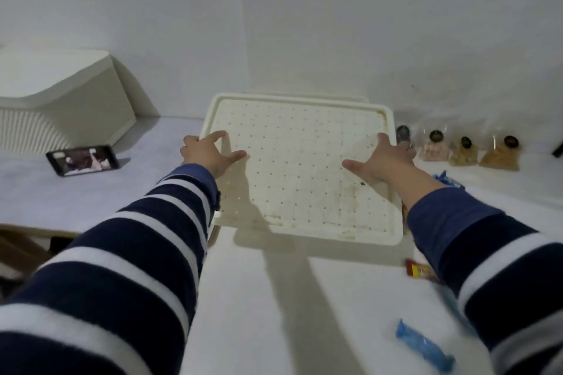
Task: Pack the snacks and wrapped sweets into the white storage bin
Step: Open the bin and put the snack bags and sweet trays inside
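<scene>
Hands, left (210, 154) and right (382, 158), grip perforated lid (300, 167) edges; clear snack bags (466, 149) far right, blue sweet (425, 350) near, phone (83, 160) left.

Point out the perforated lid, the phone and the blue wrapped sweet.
perforated lid (304, 161): head view, centre of its dotted surface.
phone (81, 160): head view, middle of its lit screen.
blue wrapped sweet (423, 348): head view, mid wrapper.
</scene>
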